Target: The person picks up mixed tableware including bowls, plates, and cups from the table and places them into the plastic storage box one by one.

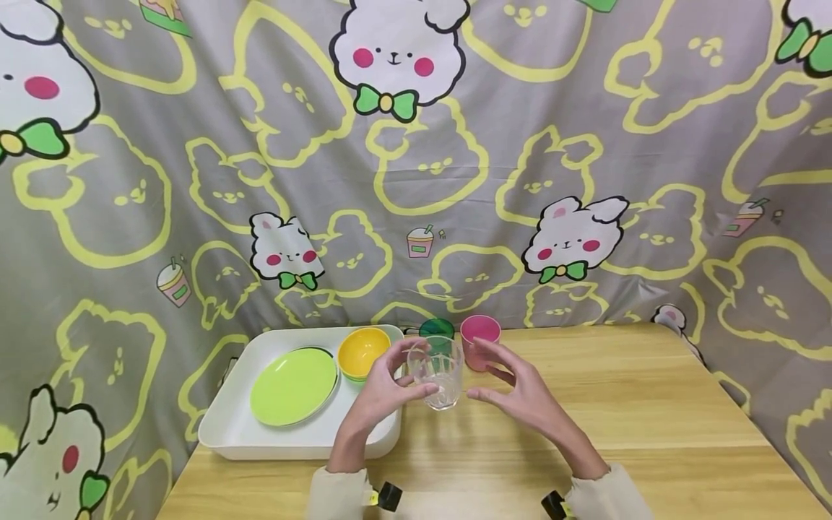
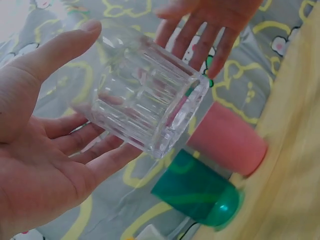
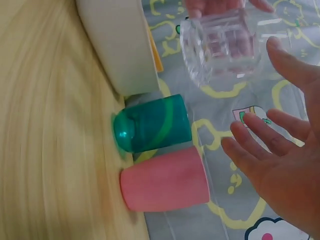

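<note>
A clear faceted glass (image 1: 445, 379) is held up above the wooden table, its base toward the tabletop. My left hand (image 1: 385, 386) grips it from the left side, thumb on the near side and fingers behind. On the glass's other side, my right hand (image 1: 523, 390) has its fingers spread and holds nothing; a gap shows between it and the glass in the right wrist view. Behind the glass, a green translucent cup (image 3: 155, 125) and a pink cup (image 3: 165, 180) stand side by side on the table.
To the left sits a white tray (image 1: 224, 426) holding a lime-green plate (image 1: 292, 386) on a darker one, and a yellow bowl (image 1: 364, 352) stacked on a green one. A patterned grey curtain (image 1: 416, 188) hangs along the back of the wooden table (image 1: 650, 412).
</note>
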A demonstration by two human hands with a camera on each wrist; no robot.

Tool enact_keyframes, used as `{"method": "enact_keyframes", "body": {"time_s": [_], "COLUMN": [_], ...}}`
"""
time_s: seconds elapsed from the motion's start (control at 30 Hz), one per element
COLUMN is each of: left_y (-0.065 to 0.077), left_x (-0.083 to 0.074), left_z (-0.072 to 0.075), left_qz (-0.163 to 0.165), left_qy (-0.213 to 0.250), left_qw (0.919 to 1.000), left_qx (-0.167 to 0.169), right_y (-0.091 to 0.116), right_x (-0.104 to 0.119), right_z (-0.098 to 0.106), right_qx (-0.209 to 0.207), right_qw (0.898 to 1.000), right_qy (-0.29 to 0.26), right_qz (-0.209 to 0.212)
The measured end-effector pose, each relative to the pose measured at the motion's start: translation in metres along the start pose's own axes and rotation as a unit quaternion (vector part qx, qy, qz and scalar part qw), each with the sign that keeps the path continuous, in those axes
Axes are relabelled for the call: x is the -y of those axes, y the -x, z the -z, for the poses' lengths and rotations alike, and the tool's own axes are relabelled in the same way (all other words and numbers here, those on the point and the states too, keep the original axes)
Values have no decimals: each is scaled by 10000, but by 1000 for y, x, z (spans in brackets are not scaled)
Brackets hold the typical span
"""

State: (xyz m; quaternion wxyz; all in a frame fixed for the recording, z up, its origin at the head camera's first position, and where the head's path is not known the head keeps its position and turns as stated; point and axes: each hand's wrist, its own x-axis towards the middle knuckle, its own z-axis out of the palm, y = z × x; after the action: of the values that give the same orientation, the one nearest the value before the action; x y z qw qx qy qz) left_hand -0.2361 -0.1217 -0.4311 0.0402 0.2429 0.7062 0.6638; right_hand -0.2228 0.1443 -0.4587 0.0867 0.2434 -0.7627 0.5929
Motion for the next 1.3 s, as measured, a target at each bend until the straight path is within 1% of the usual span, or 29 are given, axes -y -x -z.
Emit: {"method": "enact_keyframes", "body": {"time_s": [0.13, 0.2, 0.3, 0.37, 0.5, 0.6, 0.7, 0.8, 1.0, 1.13, 1.3], "left_y": [2, 5, 11, 16, 26, 33, 41, 50, 65, 70, 75], "left_x": [-3, -5, -7, -10, -16, -18, -16, -13, -6, -1, 3], "left_z": [9, 14, 23, 30, 46, 58, 69, 77, 85, 90, 95], "left_qz": [89, 191, 337, 383, 472, 600, 675, 750, 1071, 1213, 1362], "left_qy": [-294, -429, -604, -639, -713, -984, -1273, -1379, -1551, -1671, -1642], "left_qw": [9994, 9986, 9970, 9964, 9948, 9910, 9863, 9836, 9784, 9748, 9726], "left_qx": [-177, -246, -347, -412, -554, -679, -807, -885, -851, -845, -925], "right_y": [-7, -11, -17, -20, -25, -28, -32, -35, -41, -43, -47], "right_x": [-8, -13, -21, -26, -32, -36, -40, -46, -58, -63, -68], "right_z": [5, 7, 10, 12, 17, 21, 24, 25, 24, 24, 23], "right_qx": [-244, -355, -494, -577, -697, -691, -648, -604, -542, -506, -415], "right_qw": [9993, 9985, 9968, 9951, 9919, 9910, 9910, 9912, 9917, 9917, 9916], "right_qy": [281, 409, 610, 758, 1013, 1128, 1165, 1175, 1151, 1144, 1105], "right_qz": [-25, 30, 179, 276, 303, 226, 135, 30, -181, -294, -527]}}
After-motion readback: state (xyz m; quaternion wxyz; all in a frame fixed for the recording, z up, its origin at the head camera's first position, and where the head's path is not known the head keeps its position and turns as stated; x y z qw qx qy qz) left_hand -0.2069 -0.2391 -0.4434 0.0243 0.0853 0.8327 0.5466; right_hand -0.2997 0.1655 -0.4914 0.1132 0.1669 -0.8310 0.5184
